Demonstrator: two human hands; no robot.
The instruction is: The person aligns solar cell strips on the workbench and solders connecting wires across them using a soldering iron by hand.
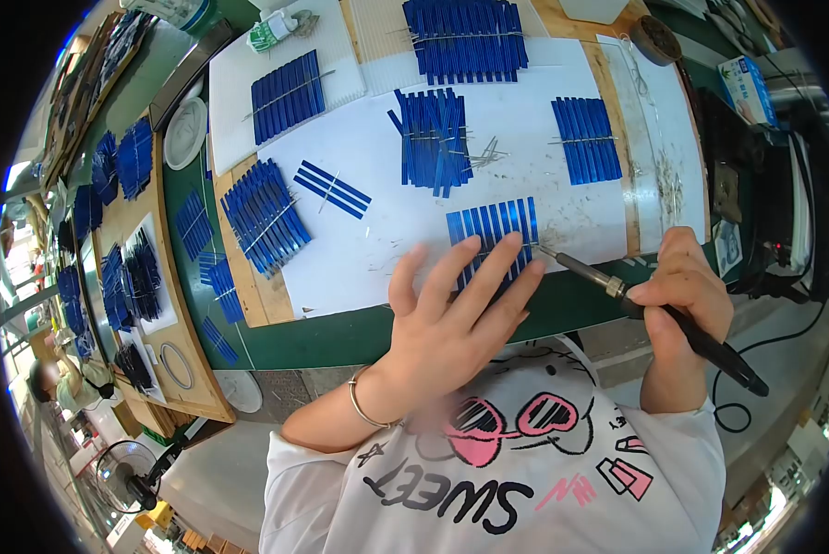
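My left hand (456, 319) lies with its fingers spread over a row of blue strips (493, 222) at the near edge of the white board. Its fingertips rest on the strips and cover their lower part. My right hand (682, 300) is closed around a soldering iron (701, 346) with a black handle. The iron's metal tip reaches the right end of that row, close to the strips; whether it touches I cannot tell. Several thin silvery wires (490, 153) lie loose beyond the row, beside a heap of blue strips (428, 138).
More blue strip bundles lie around the white sheet (340, 258), one at the right (587, 140). A round brown tin (654, 40) stands back right. A green and white tube (271, 30) lies back left. At far left, a wooden tray (181, 342) carries more strips.
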